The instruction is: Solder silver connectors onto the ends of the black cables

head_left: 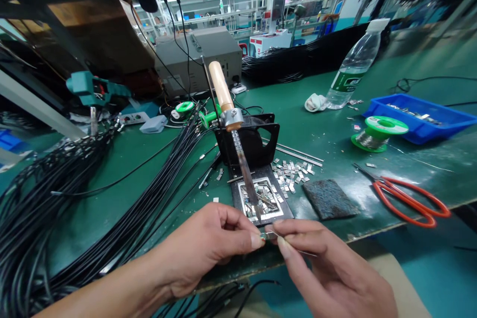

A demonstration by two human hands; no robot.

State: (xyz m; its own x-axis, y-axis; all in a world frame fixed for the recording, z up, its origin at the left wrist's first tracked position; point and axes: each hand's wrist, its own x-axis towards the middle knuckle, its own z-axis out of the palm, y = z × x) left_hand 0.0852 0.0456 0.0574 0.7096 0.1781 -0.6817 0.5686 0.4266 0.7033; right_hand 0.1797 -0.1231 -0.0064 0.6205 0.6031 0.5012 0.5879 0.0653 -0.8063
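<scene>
One connector [269, 235]: left hand [214, 236] pinched it between fingers, apparently for steadiness.
Wire [307, 253]: right hand [333, 263] gripped it with fingers.
Iron [237, 144]: stood tilted at twelve o'clock, probably for reach.

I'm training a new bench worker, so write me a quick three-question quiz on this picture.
1. True or false: the red-handled scissors lie in the blue tray.
2. Where does the tip of the wooden-handled tool point?
A) Up toward the bottle
B) Down toward the framed tray
C) Sideways toward the blue tray
3. Short answer: what is at the fingertips of the left hand?

Key:
1. False; they lie on the green table.
2. B.
3. A small, partly green part.
</scene>
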